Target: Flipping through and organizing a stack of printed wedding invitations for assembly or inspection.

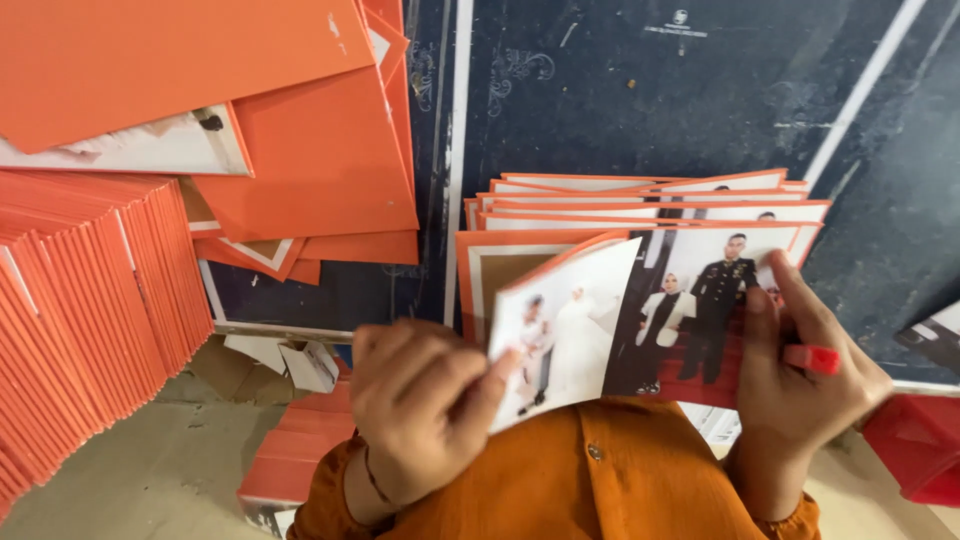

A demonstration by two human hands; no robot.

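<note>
So your left hand (425, 405) has its fingers curled, pinching the lifted photo page (565, 325) by its lower left edge. Your right hand (800, 375) clamps the stack of orange-bordered photo cards (640, 215) at its right edge, a red marker (812, 358) tucked between the fingers. The cards fan toward the dark board (650, 90). Orange sheets (300, 150) crowd the left; the floor (150, 470) below them is open.

Dark blue board (650, 90) — fanned orange-edged photo sheets (650, 200), loose orange cards (320, 160) directly on it
</note>
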